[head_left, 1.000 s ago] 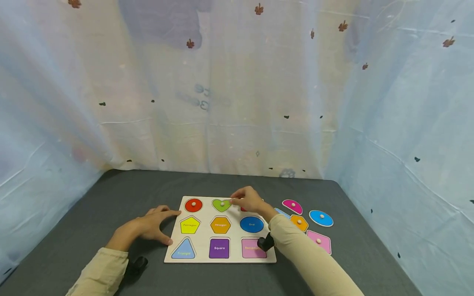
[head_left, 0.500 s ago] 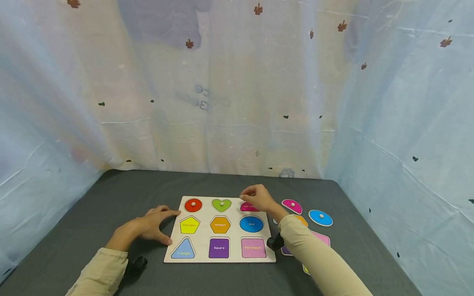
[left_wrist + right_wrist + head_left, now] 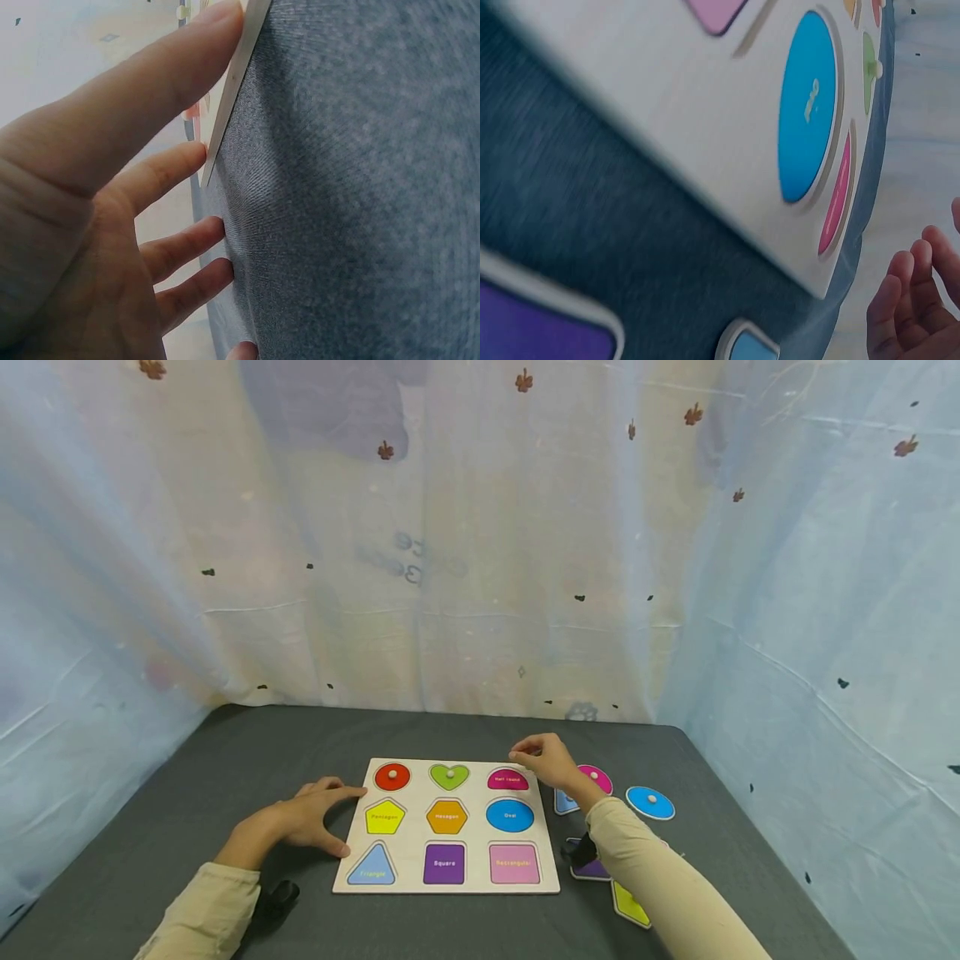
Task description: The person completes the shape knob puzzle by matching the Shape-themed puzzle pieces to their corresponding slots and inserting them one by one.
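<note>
A pale wooden shape-puzzle board (image 3: 409,860) lies on the dark table. A red circle (image 3: 392,779) and a green heart (image 3: 449,780), both knobbed, sit in its back row; the magenta half-round recess (image 3: 508,779) shows its printed label. Along the board's left edge, my left hand (image 3: 307,817) spreads wide, thumb and index fingertip at the rim; the left wrist view shows the other fingers (image 3: 195,292) off the board. Over the back right corner hovers my right hand (image 3: 551,762), fingers loosely bent. Nothing shows between those fingers in the right wrist view.
Loose knobbed pieces lie right of the board: a magenta half-round (image 3: 596,778), blue oval (image 3: 651,803), light blue triangle (image 3: 566,803), purple square (image 3: 592,871) and yellow pentagon (image 3: 628,906). My right sleeve (image 3: 660,877) covers others. Hanging cloth (image 3: 480,610) surrounds the table.
My right hand has moved right, from beside the green heart to the board's back right corner, uncovering the half-round recess. The left hand and board have stayed put.
</note>
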A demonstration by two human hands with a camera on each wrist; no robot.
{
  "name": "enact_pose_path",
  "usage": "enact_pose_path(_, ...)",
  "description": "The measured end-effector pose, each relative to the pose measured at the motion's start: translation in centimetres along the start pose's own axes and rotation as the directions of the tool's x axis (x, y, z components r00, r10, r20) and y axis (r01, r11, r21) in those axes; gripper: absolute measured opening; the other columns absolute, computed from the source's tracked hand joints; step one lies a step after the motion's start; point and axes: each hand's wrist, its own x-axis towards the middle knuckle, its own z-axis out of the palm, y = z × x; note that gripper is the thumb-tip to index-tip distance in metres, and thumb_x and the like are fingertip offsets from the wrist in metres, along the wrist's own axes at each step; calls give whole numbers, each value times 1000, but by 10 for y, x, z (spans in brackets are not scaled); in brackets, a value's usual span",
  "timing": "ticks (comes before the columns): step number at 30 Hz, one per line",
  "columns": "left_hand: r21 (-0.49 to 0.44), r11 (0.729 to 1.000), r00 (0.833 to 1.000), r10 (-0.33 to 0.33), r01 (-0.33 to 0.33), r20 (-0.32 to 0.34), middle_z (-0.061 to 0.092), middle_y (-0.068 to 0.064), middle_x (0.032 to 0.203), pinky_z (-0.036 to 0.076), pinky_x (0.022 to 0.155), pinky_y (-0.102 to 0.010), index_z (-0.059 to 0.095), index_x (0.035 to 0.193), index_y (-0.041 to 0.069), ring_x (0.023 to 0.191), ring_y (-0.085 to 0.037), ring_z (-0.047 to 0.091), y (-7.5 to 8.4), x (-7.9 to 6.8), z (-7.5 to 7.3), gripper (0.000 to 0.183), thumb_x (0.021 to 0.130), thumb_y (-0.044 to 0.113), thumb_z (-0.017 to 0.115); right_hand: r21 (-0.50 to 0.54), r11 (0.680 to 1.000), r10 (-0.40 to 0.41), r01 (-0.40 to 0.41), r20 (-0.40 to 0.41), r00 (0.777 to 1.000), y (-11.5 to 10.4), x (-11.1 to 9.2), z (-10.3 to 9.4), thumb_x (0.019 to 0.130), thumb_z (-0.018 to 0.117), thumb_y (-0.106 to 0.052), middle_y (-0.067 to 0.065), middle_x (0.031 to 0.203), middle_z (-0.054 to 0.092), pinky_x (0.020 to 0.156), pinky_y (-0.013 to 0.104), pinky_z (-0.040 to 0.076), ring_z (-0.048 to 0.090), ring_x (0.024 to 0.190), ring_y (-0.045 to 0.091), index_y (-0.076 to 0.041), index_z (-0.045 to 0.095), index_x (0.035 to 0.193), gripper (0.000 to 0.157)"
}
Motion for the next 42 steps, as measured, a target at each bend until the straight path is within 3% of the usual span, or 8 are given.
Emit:
enact_pose_path(8, 4, 1000, 1000, -5, 5, 3, 39, -21, 149, 34, 99, -78, 46, 151, 20, 132, -46, 38, 2, 0, -1, 95, 70, 39, 92, -8, 1000, 20, -20, -14, 1000, 9, -4, -15, 97, 67, -16, 17, 102, 72, 69, 26, 51, 62, 84, 19, 1, 74, 108, 21)
enact_pose_path(18, 8, 1000, 1000, -27, 27, 6, 38, -24, 150, 30, 101, -81, 46, 151, 19, 133, -49, 37, 2, 0, -1, 96, 70, 40, 92, -35, 999, -11, 10, -14, 1000, 22, -7, -28, 98, 66, -15, 17, 100, 72, 75, 27, 54, 61, 84, 17, 2, 74, 109, 21)
enact_pose_path(23, 8, 999, 999, -36, 36, 9, 38, -24, 149, 30, 101, -81, 46, 151, 18, 133, -49, 37, 3, 0, 0, 97, 69, 40, 92, -32, 999, 15, -16, -14, 1000, 26, -9, -33, 99, 65, -15, 17, 101, 72, 75, 27, 53, 60, 83, 17, 1, 73, 110, 21)
enact_pose_path(30, 8, 999, 999, -49, 49, 7, 37, -25, 150, 29, 101, -82, 46, 151, 19, 133, -50, 37, 4, 0, -1, 97, 69, 41, 92, -28, 999, 33, -33, -20, 999, 33, -10, -44, 99, 64, -16, 26, 104, 70, 68, 25, 53, 61, 80, 18, 4, 72, 113, 25)
enact_pose_path(42, 2, 999, 999, -33, 33, 7, 37, -25, 150, 32, 100, -80, 46, 151, 18, 133, -49, 37, 3, 1, 0, 97, 69, 41, 92, -52, 997, 54, -57, -52, 997, 44, -16, -64, 99, 64, -17, 21, 109, 72, 78, 29, 53, 64, 95, 25, 5, 73, 111, 26)
